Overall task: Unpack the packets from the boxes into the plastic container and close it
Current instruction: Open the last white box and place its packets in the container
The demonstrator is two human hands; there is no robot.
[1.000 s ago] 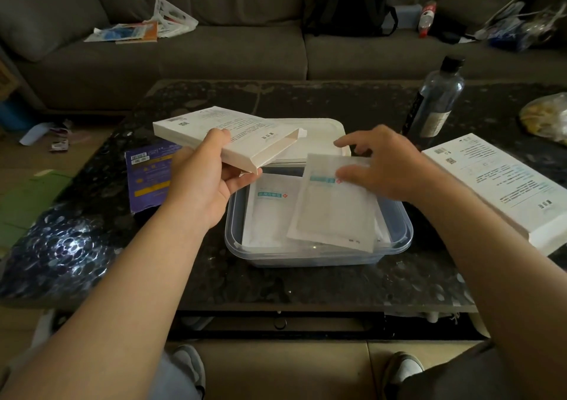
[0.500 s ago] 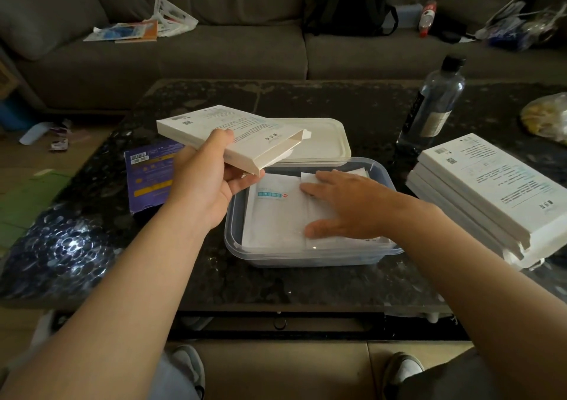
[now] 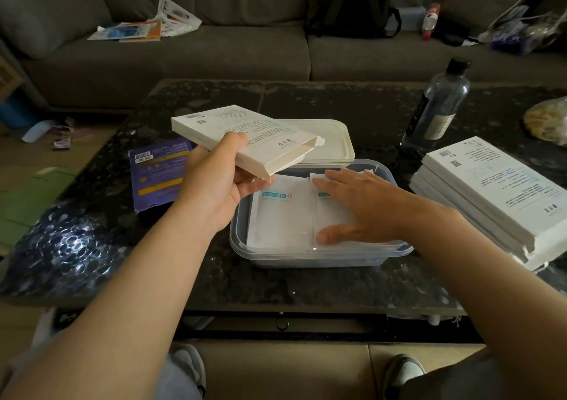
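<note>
A clear plastic container (image 3: 322, 257) stands on the dark table, holding white packets (image 3: 283, 215) with teal labels. My right hand (image 3: 359, 208) lies flat, fingers spread, pressing on the right-hand packets inside it. My left hand (image 3: 216, 185) grips a flat white box (image 3: 242, 137) with its open end toward the container, held above the container's left rim. The white lid (image 3: 329, 140) lies just behind the container. A stack of white boxes (image 3: 494, 194) sits at the right.
A purple flat box (image 3: 156, 178) lies left of the container. A dark water bottle (image 3: 437, 108) stands at the back right, a yellowish bag (image 3: 549, 120) at the far right. A grey sofa with papers and a backpack runs behind the table.
My right hand lowered a white packet into the container and now presses flat on it. My left hand keeps holding the open box, shifted only slightly.
</note>
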